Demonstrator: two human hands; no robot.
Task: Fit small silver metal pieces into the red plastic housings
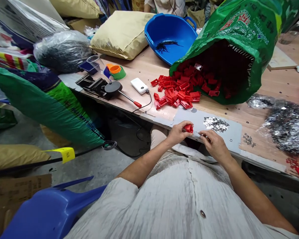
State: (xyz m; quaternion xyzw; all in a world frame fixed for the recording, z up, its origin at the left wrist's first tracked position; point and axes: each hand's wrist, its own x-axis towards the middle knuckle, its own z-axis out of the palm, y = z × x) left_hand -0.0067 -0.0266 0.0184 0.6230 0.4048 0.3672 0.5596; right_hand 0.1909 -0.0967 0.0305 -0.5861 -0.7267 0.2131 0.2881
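Observation:
My left hand (177,133) is closed round a small red plastic part (188,128), held over the table's front edge. Just to its right, my right hand (212,142) pinches a small thin metal piece (198,133), too small to make out its kind. A gap separates that piece from the red part. Behind my hands lies a grey mat (189,117) bearing a pile of shiny flat metal pieces (216,124). Farther back, many similar red parts (175,93) spill from the mouth of a green woven sack (257,66).
A hand press (109,87) with a red-tipped lever and a white power bank (139,85) stand left on the table. A blue basin (153,33) is behind. Plastic-bagged metal parts (289,122) lie right. A blue chair (47,209) and full sacks (47,103) stand at my left.

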